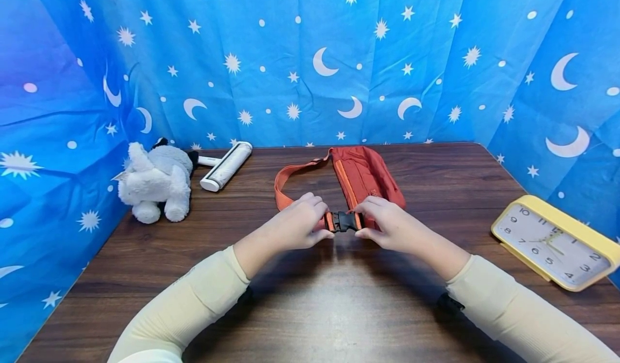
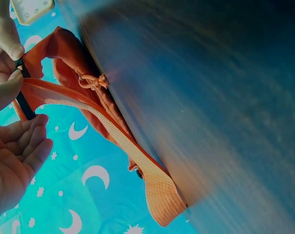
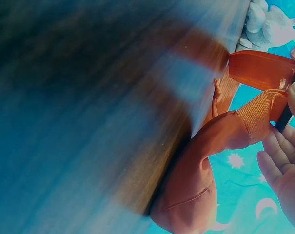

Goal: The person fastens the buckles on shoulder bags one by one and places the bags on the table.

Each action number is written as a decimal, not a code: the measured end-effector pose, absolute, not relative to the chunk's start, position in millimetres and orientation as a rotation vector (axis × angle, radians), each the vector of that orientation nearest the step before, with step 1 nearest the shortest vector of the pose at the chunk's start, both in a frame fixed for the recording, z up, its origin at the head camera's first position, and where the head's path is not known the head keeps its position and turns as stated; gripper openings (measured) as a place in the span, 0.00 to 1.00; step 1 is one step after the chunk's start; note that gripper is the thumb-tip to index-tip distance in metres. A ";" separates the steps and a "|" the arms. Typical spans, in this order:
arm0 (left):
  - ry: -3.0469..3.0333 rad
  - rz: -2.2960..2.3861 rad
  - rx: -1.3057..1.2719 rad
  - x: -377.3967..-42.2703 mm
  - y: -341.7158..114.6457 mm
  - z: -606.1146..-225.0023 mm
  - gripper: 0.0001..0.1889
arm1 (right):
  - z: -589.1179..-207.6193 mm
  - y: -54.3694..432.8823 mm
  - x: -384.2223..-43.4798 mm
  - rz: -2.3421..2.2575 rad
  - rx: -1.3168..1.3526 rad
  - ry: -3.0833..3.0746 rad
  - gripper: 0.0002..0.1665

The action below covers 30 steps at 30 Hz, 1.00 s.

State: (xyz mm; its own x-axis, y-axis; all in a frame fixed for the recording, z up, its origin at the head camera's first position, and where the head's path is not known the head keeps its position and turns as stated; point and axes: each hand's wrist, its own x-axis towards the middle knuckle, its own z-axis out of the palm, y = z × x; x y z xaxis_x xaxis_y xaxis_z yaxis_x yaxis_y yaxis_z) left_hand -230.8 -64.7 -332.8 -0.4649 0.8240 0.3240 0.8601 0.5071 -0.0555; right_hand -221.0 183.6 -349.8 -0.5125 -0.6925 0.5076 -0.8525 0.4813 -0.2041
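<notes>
A rust-red waist bag (image 1: 370, 177) lies on the table, its orange strap (image 1: 286, 182) looping out to the left. Between the two hands is a black side-release buckle (image 1: 344, 221), its halves together in the head view. My left hand (image 1: 302, 223) pinches the buckle's left end between thumb and fingers. On the other end, the right hand (image 1: 387, 223) pinches in the same way, just in front of the bag. In the left wrist view the strap (image 2: 103, 117) hangs from the buckle down to the table. A knotted orange cord (image 2: 93, 81) shows on the bag.
A grey and white plush toy (image 1: 157, 182) stands at the left, beside a white lint roller (image 1: 226, 166). At the right edge a yellow-framed clock (image 1: 557, 244) leans back. Blue curtains (image 1: 271, 56) with moons and stars enclose the dark wooden table (image 1: 334, 309).
</notes>
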 end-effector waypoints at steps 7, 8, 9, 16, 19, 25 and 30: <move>-2.430 -0.195 -1.405 -230.6 -64.9 -334.0 0.20 | -349.8 182.9 -220.7 0.623 1.289 -2.386 0.24; -2.430 -0.200 -1.405 -230.8 -65.0 -334.4 0.20 | -349.9 182.7 -220.4 0.622 1.287 -2.387 0.24; -2.431 -0.203 -1.406 -230.9 -65.1 -334.7 0.20 | -350.0 182.5 -220.2 0.619 1.283 -2.387 0.24; -2.417 -0.195 -1.406 -230.0 -65.6 -333.6 0.20 | -348.4 181.8 -218.9 0.617 1.278 -2.387 0.24; -2.413 -0.200 -1.413 -229.3 -65.6 -333.1 0.20 | -348.3 181.8 -218.6 0.620 1.284 -2.390 0.24; -2.416 -0.190 -1.411 -228.9 -65.6 -332.9 0.20 | -348.5 181.4 -218.6 0.625 1.284 -2.391 0.24; -2.424 -0.184 -1.405 -228.7 -65.3 -332.1 0.20 | -348.3 180.5 -218.6 0.631 1.286 -2.384 0.24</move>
State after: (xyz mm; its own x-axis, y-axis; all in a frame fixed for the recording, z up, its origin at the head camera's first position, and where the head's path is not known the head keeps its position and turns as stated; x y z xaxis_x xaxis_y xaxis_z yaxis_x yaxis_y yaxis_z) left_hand -228.7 -65.3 -332.1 -0.4579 0.8187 0.3464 0.8617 0.5046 -0.0536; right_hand -218.6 180.5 -348.3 -0.5221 -0.6874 0.5049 -0.8472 0.4864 -0.2138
